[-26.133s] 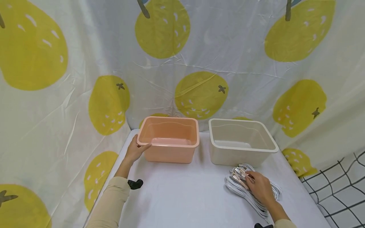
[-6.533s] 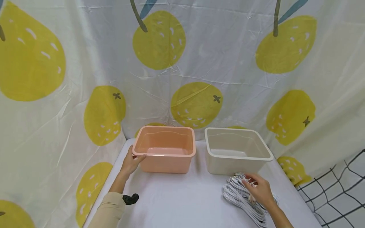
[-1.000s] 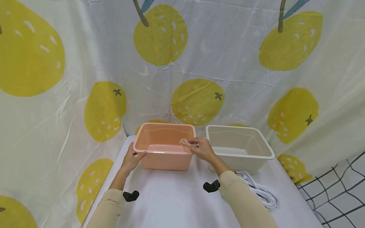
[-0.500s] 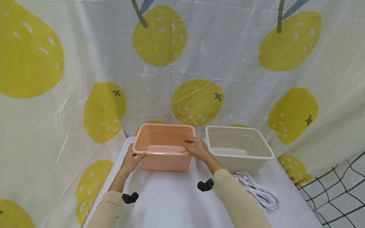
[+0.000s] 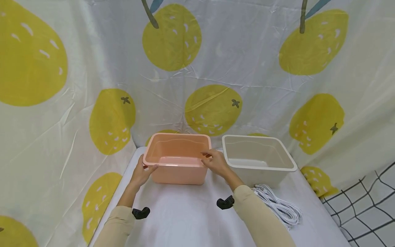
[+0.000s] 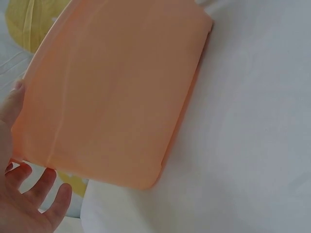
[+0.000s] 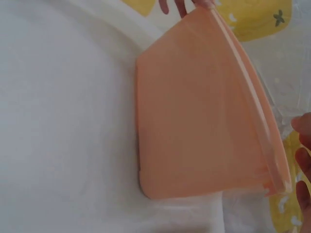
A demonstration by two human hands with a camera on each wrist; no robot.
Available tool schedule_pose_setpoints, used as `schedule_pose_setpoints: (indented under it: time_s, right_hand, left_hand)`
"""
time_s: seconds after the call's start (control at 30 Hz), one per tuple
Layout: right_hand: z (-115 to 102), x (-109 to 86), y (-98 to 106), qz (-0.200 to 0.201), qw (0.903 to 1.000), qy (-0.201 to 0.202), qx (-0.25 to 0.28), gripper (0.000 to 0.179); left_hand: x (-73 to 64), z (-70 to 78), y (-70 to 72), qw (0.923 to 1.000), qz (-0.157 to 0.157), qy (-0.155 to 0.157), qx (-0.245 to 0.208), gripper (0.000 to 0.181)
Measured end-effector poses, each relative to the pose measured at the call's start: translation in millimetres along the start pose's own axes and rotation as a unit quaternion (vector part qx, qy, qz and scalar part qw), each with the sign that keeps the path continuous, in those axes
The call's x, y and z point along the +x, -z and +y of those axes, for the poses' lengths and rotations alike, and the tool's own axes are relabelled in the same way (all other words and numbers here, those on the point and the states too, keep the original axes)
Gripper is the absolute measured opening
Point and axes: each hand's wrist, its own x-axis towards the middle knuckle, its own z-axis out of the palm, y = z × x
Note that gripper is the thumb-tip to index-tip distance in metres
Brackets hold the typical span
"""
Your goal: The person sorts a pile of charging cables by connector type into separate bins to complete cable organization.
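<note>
In the head view, a peach plastic bin (image 5: 182, 175) stands at the back left of the table. My left hand (image 5: 142, 174) holds its left front corner, thumb on the front rim and fingers at the side; the left wrist view shows this bin (image 6: 112, 97) with the thumb by its rim. My right hand (image 5: 214, 162) hovers at the bin's right end, fingers loosely bent with nothing between them. In the right wrist view, its fingers (image 7: 303, 160) are beside the rim. The front wall hides part of the bin's floor. A bundle of white cables (image 5: 279, 207) lies near my right forearm.
A cream plastic bin (image 5: 256, 176) stands to the right of the peach one, behind the cables. White cloth covers the table (image 5: 179, 212). A fruit-print curtain (image 5: 262, 51) closes off the back and sides, and a black wire grid (image 5: 367, 206) is at the lower right.
A second ago my right hand held a small coiled cable over the peach bin; it has let go, and the cable is out of sight. Since 6.5 seconds ago, the cable pile has shrunk.
</note>
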Motion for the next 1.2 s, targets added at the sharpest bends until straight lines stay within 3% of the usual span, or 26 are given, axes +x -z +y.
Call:
schedule_pose_setpoints:
  time_s: [0.27, 0.5, 0.67, 0.77, 0.9, 1.0, 1.2]
  right_hand:
    - [-4, -3.7, 6, 0.002, 0.9992, 0.040, -0.008, 0.033]
    - [-5, -6.2, 16, 0.023, 0.9958, 0.085, -0.024, 0.033]
    - [-5, -10.7, 25, 0.025, 0.9955, 0.082, -0.040, 0.033]
    - [-5, -13.8, 30, 0.022, 0.9964, 0.070, -0.041, 0.033]
    - [-3, -17.3, 38, 0.021, 0.9971, 0.063, -0.036, 0.033]
    - [1, -20.8, 45, 0.027, 0.9971, 0.060, -0.037, 0.036]
    - [8, -31.3, 57, 0.040, 0.9968, 0.056, -0.041, 0.038]
  left_hand:
    - [0.1, 3.3, 0.7, 0.9999, 0.006, 0.005, 0.014, 0.101]
    - [-0.1, 4.1, 2.8, 0.9953, 0.054, -0.041, 0.068, 0.100]
    - [0.2, 8.5, 0.5, 0.9836, 0.108, -0.098, 0.106, 0.094]
    - [1.3, 14.0, -3.5, 0.9721, 0.140, -0.140, 0.126, 0.087]
    - [4.0, 24.2, -11.1, 0.9606, 0.166, -0.176, 0.137, 0.080]
    - [4.9, 33.7, -17.6, 0.9620, 0.159, -0.181, 0.129, 0.078]
    - [4.1, 51.6, -31.3, 0.9718, 0.110, -0.177, 0.110, 0.082]
